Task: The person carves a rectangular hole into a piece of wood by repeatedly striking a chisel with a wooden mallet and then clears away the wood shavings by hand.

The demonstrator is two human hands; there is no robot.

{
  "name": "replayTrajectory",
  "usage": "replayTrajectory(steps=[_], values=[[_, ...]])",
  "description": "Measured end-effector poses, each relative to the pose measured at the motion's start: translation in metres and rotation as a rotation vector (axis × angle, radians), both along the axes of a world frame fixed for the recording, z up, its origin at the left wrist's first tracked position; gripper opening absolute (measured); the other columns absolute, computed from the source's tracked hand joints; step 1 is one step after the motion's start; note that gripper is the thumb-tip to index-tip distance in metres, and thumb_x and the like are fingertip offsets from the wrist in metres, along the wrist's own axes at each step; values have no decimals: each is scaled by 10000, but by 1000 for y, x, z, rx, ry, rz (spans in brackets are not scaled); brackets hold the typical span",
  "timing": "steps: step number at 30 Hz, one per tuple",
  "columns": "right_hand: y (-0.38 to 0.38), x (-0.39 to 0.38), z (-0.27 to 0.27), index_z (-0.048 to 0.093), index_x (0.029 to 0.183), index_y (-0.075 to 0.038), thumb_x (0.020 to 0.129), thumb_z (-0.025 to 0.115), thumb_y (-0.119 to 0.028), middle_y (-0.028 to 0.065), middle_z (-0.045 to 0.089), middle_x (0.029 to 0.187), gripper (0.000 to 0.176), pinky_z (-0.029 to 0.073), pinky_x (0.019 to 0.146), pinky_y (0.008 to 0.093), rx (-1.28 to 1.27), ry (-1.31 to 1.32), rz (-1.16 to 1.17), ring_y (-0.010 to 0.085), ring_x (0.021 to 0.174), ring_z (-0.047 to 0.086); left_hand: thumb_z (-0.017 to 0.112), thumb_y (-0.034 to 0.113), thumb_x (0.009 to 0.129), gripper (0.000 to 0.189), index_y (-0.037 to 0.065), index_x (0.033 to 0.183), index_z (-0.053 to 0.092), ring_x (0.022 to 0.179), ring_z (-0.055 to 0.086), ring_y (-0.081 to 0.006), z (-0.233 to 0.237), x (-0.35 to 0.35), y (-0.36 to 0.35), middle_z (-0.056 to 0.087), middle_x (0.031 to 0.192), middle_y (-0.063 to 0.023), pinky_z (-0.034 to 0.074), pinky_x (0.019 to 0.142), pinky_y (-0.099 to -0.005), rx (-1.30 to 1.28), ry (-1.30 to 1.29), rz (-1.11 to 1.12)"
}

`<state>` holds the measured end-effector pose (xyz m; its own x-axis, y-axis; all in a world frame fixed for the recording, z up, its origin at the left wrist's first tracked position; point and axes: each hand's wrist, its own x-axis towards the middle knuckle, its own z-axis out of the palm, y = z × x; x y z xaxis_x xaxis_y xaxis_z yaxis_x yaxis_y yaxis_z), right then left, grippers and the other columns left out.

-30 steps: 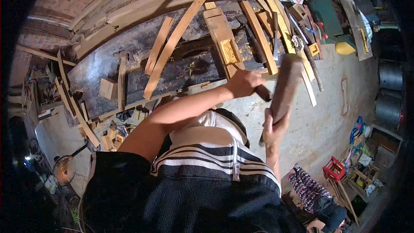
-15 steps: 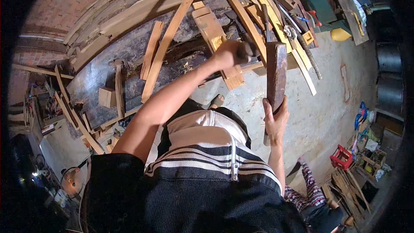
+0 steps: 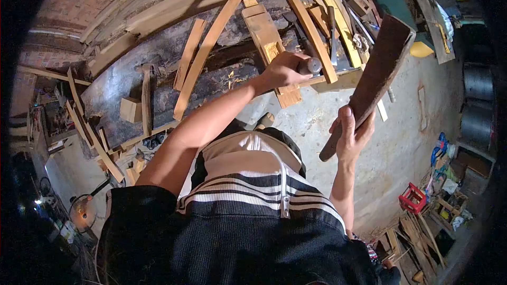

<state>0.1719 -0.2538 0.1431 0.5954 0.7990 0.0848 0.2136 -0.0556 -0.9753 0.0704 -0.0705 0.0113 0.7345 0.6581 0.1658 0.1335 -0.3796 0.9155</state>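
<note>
My left hand is closed around a chisel, whose round butt end shows while its blade is hidden below the fist. Under and beside that hand lies a wooden workpiece with a rough pale recess cut into it. My right hand grips the narrow handle of a dark wooden mallet, its thick block tilted up and to the right, apart from the chisel.
The dark worn bench carries long wooden strips, a hammer and a wooden block. A red crate and scrap wood stand on the floor at right. Another person is partly visible at lower right.
The mallet has swung from upright to leaning right, with my right hand shifting slightly right. My left fist has turned, showing the chisel's butt end. The other person is now mostly hidden.
</note>
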Motion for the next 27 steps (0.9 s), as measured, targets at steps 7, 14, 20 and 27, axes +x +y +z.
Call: replayTrajectory(steps=[7, 14, 20, 27], values=[[-14, 3, -43, 478, 1144, 12, 855, 711, -187, 120, 617, 733, 421, 478, 539, 336, -64, -176, -46, 233, 534, 578, 758, 319, 766, 350, 130, 1058, 713, 896, 689, -289, -18, 10, -16, 723, 968, -91, 549, 765, -386, 341, -238, 41], [-35, -4, -44, 513, 1070, 26, 818, 728, -143, 153, 618, 728, 372, 488, 618, 322, -219, -129, -147, 177, 658, 586, 811, 233, 702, 367, 145, 1037, 687, 835, 681, -285, -9, 15, -40, 691, 916, -91, 538, 719, -402, 143, -111, 5], [-52, 9, -78, 529, 1147, 26, 880, 716, -200, 55, 567, 706, 397, 409, 448, 282, -304, -326, -50, 107, 517, 499, 647, 151, 791, 172, 138, 950, 712, 825, 692, -339, -18, 38, -53, 711, 911, -133, 540, 673, -447, 317, 310, -124], [-64, 7, -67, 530, 1174, 30, 889, 715, -237, 46, 562, 646, 432, 428, 423, 288, -414, -133, -136, 113, 461, 515, 638, 135, 823, 283, 248, 1073, 706, 888, 697, -285, -5, 42, -50, 708, 990, -52, 564, 718, -400, 312, 624, -261]])
